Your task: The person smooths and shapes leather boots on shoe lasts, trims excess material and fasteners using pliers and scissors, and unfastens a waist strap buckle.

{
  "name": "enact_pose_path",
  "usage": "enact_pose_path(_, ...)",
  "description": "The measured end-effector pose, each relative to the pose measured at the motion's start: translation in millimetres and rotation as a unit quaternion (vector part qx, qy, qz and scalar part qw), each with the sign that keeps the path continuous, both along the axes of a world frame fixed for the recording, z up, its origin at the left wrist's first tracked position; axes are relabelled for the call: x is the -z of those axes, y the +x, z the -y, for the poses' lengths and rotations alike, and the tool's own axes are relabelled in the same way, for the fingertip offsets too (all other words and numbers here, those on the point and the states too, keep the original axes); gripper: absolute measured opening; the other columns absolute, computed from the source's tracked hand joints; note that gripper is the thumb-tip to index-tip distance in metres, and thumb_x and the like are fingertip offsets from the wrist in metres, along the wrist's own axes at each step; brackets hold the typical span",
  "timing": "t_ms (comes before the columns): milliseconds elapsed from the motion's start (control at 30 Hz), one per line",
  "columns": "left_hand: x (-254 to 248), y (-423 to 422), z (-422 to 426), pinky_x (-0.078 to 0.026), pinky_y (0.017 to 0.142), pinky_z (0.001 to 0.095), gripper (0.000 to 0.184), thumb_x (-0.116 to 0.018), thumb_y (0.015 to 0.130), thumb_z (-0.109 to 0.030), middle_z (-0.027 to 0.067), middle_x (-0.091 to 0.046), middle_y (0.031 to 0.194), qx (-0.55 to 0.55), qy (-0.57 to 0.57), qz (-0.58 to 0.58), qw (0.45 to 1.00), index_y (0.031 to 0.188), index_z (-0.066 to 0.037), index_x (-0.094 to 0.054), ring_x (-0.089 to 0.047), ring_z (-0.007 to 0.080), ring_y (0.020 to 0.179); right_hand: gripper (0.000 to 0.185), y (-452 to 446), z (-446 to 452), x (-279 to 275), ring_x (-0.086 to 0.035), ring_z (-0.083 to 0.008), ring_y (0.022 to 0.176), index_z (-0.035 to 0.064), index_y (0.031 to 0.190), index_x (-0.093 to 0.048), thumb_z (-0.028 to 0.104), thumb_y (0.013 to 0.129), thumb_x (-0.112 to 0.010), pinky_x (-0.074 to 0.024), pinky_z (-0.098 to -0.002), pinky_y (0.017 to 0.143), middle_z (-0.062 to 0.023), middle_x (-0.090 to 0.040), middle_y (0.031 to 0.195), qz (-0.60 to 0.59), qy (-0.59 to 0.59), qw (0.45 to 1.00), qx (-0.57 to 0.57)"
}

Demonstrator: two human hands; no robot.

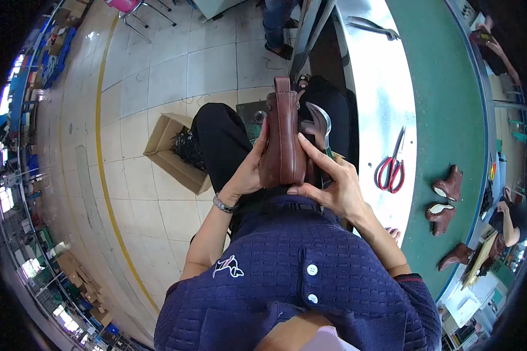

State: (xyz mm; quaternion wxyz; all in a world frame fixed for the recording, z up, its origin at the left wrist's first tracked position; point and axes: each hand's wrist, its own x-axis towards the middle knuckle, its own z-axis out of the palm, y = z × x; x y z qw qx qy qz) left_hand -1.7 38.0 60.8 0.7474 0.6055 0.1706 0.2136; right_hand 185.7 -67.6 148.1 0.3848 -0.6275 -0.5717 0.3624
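Observation:
A brown leather boot (284,140) is held upright in front of my lap, its stitched back seam and pull loop toward me. My left hand (250,171), with a bracelet on the wrist, grips the boot's left side near the heel. On the other side, my right hand (341,184) presses the boot with index finger and thumb. A hammer (322,121) with a curved metal head and a green part on its handle is just beyond the right hand. Whether it rests on my thigh or is touched by that hand's other fingers I cannot tell.
Red-handled scissors (390,175) and a metal tool (373,27) lie on the metal bench strip at right. Several small brown boots (448,182) stand on the green bench. A cardboard box (168,158) with dark scraps sits on the floor at left. People work across the bench.

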Motion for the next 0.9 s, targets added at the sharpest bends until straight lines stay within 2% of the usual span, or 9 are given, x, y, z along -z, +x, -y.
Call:
enact_pose_path(133, -1, 0, 1, -0.036, 0.113, 0.0406, 0.122, -0.078, 0.074, -0.002, 0.0114, -0.016, 0.159, -0.001, 0.005, -0.009, 1.0, 0.152, -0.027, 0.012, -0.033, 0.0256, 0.14, 0.088, 3, -1, -7, -0.064, -0.0232, 0.085, 0.0131, 0.141, -0.049, 0.035, 0.065, -0.087, -0.0526, -0.0381, 0.076, -0.0151, -0.066, 0.102, -0.005, -0.081, 0.997, -0.011)
enact_pose_path(233, 10, -2, 6, -0.036, 0.113, 0.0404, 0.123, -0.079, 0.073, -0.002, 0.011, -0.016, 0.159, -0.003, -0.013, -0.032, 0.999, 0.153, -0.026, 0.012, -0.032, 0.0249, 0.14, 0.084, 9, 0, 2, -0.069, -0.0331, 0.081, 0.0153, 0.14, -0.05, 0.042, 0.068, -0.084, -0.0547, -0.0391, 0.075, -0.0251, -0.065, 0.106, -0.025, -0.044, 0.998, -0.027)
enact_pose_path(467, 38, -19, 17, -0.022, 0.116, 0.0395, 0.141, -0.09, 0.061, -0.008, 0.0118, -0.013, 0.16, 0.05, -0.031, -0.079, 0.995, 0.153, -0.026, 0.014, -0.022, 0.0236, 0.145, 0.074, 8, 13, 55, -0.066, -0.0276, 0.082, 0.0103, 0.133, -0.058, 0.039, 0.069, -0.083, -0.0519, -0.0396, 0.078, -0.0186, -0.07, 0.096, -0.01, -0.08, 0.997, -0.016)
enact_pose_path(567, 59, -33, 8, -0.015, 0.117, 0.0377, 0.148, -0.093, 0.056, -0.012, 0.0113, -0.008, 0.16, 0.117, -0.249, 0.044, 0.961, 0.151, -0.025, 0.02, -0.016, 0.0228, 0.146, 0.073, 5, 16, 61, -0.065, -0.0269, 0.08, 0.0111, 0.133, -0.058, 0.038, 0.069, -0.083, -0.0516, -0.0395, 0.076, -0.0187, -0.07, 0.096, -0.026, -0.128, 0.991, -0.022)
enact_pose_path(600, 63, -35, 12, -0.023, 0.114, 0.0355, 0.125, -0.089, 0.066, -0.024, 0.0114, -0.026, 0.154, 0.072, -0.275, 0.053, 0.957, 0.155, -0.019, -0.001, -0.029, 0.0223, 0.141, 0.074, 7, 17, 56, -0.066, -0.0272, 0.081, 0.0124, 0.133, -0.058, 0.038, 0.068, -0.084, -0.0514, -0.0396, 0.076, -0.0183, -0.07, 0.095, -0.001, -0.173, 0.984, -0.046)
enact_pose_path(700, 52, -7, 10, -0.03, 0.109, 0.0339, 0.085, -0.08, 0.079, -0.036, 0.0092, -0.045, 0.135, -0.079, -0.305, -0.042, 0.948, 0.145, -0.011, -0.031, -0.041, 0.0188, 0.127, 0.07, 4, 16, 50, -0.066, -0.029, 0.083, 0.0131, 0.136, -0.055, 0.04, 0.076, -0.079, -0.0513, -0.0397, 0.076, -0.0168, -0.069, 0.092, 0.056, -0.218, 0.97, -0.096)
enact_pose_path(733, 38, 8, 16, -0.04, 0.097, 0.0313, 0.056, -0.069, 0.088, -0.043, 0.0045, -0.052, 0.112, -0.153, -0.246, -0.051, 0.956, 0.125, -0.008, -0.047, -0.049, 0.0129, 0.107, 0.066, 0, 16, 53, -0.066, -0.03, 0.084, 0.0134, 0.137, -0.053, 0.039, 0.08, -0.075, -0.0512, -0.0396, 0.076, -0.0168, -0.069, 0.091, 0.046, -0.162, 0.984, -0.058)
enact_pose_path(833, 39, 22, 16, -0.045, 0.087, 0.0284, 0.054, -0.069, 0.089, -0.042, 0.0025, -0.054, 0.106, -0.196, -0.262, -0.095, 0.94, 0.125, -0.008, -0.048, -0.052, 0.0109, 0.099, 0.055, -8, 21, 55, -0.066, -0.0316, 0.086, 0.0131, 0.139, -0.051, 0.037, 0.091, -0.062, -0.0508, -0.039, 0.076, -0.0174, -0.068, 0.09, -0.029, -0.103, 0.993, 0.054)
enact_pose_path(900, 33, 27, 18, -0.047, 0.079, 0.0259, 0.052, -0.069, 0.088, -0.045, 0.002, -0.056, 0.102, -0.216, -0.24, -0.094, 0.942, 0.118, -0.007, -0.051, -0.054, 0.0092, 0.091, 0.045, 5, 24, 53, -0.066, -0.0278, 0.088, 0.009, 0.135, -0.052, 0.033, 0.097, -0.053, -0.0498, -0.0362, 0.077, -0.0169, -0.068, 0.091, -0.128, -0.207, 0.967, 0.079)
